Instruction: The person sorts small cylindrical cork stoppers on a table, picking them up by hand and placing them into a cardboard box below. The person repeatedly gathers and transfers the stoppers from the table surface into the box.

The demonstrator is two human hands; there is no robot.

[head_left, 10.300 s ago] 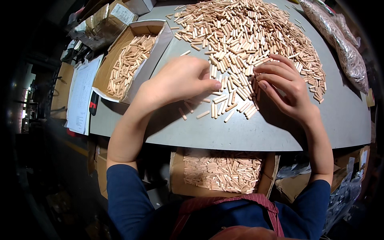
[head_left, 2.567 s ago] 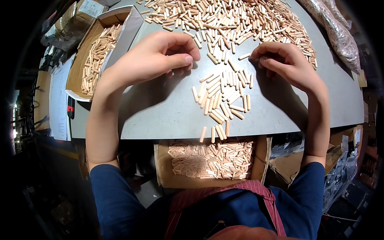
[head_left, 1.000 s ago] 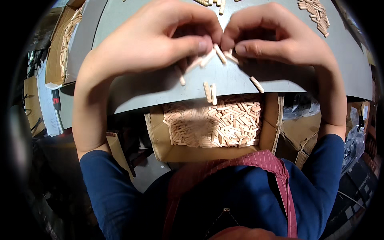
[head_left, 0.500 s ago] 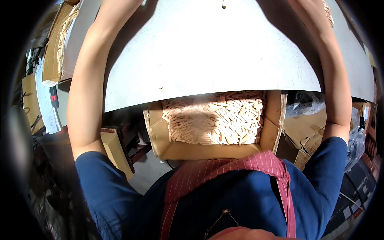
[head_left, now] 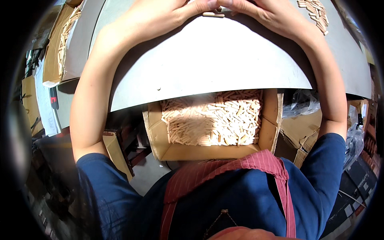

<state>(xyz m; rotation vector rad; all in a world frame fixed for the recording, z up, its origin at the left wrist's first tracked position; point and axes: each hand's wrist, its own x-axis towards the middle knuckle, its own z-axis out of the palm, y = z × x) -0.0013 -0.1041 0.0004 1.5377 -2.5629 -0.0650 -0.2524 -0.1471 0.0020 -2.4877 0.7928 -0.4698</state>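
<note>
Because the frame's top edge crops my bare left hand (head_left: 176, 11) and right hand (head_left: 270, 13), I can't tell whether their fingers grip anything; a pale cylindrical wooden peg (head_left: 213, 15) lies just below on the flat grey table (head_left: 216, 60), where a hasty sweep could roll it away.

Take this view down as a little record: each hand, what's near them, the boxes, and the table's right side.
Left hand: at the picture's top edge, partly cut off; grip unclear
Right hand: likewise, thumbs close together
Nearest thing: pale wooden dowel on the gray table
Near box: cardboard, below the table's edge, holding many dowels
Left box: partly visible, also holding dowels
Right side: dowel cluster
</note>
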